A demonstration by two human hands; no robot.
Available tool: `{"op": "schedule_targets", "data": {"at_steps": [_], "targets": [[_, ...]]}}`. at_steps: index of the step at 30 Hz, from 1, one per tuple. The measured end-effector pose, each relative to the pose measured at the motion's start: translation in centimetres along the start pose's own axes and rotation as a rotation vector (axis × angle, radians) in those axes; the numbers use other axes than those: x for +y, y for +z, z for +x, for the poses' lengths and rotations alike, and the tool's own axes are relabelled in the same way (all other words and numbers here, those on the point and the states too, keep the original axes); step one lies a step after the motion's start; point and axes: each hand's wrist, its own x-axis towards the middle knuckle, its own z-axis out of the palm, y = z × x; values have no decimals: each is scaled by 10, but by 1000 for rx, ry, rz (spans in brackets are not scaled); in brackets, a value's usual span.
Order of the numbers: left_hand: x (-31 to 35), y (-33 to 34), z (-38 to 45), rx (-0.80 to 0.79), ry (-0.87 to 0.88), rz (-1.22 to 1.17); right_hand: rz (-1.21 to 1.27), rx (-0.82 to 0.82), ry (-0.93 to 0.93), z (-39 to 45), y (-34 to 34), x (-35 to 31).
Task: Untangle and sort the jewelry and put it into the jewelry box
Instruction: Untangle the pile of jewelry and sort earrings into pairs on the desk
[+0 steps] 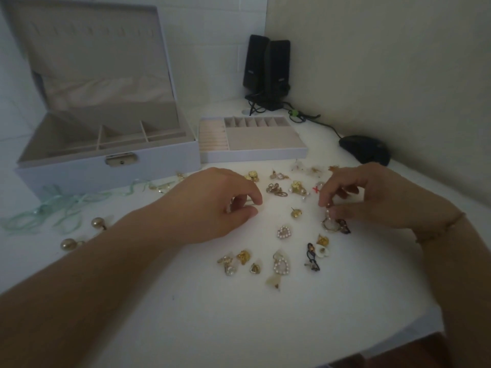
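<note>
The pale jewelry box stands open at the tabletop's far-left corner, lid upright, its beige divided compartments showing nothing inside, and its removable tray sits just beside it to the right, with ring rolls and small slots. Loose earrings lie scattered across the tabletop's middle: gold studs, two pearl hearts, a black-and-white flower piece, and two round pearl earrings near the left edge. A pale green ribbon necklace trails in front of the box.
</note>
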Motion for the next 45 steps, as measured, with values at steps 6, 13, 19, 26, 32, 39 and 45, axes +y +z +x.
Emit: {"op": "schedule_targets", "data": {"at_steps": [6, 13, 19, 26, 32, 39, 45], "targets": [[1, -1, 0, -1, -9, 4, 52, 6, -7, -2, -1, 3], [2, -1, 0, -22, -36, 1, -10, -86, 30, -2, -1, 0], [0, -1, 0, -16, -19, 1, -110, -130, 7, 0, 0, 4], [1, -2, 0, -8, -14, 0, 11, 112, -76, -2, -3, 3], [2, -3, 0, 19, 9, 16, 24, 188, -60, 1, 1, 0], [-21, -62, -4, 426, -198, -220, -26, 226, -58, 18, 11, -35], [-44, -112, -31, 674, -322, -542, -168, 36, -213, 58, 70, -136]]}}
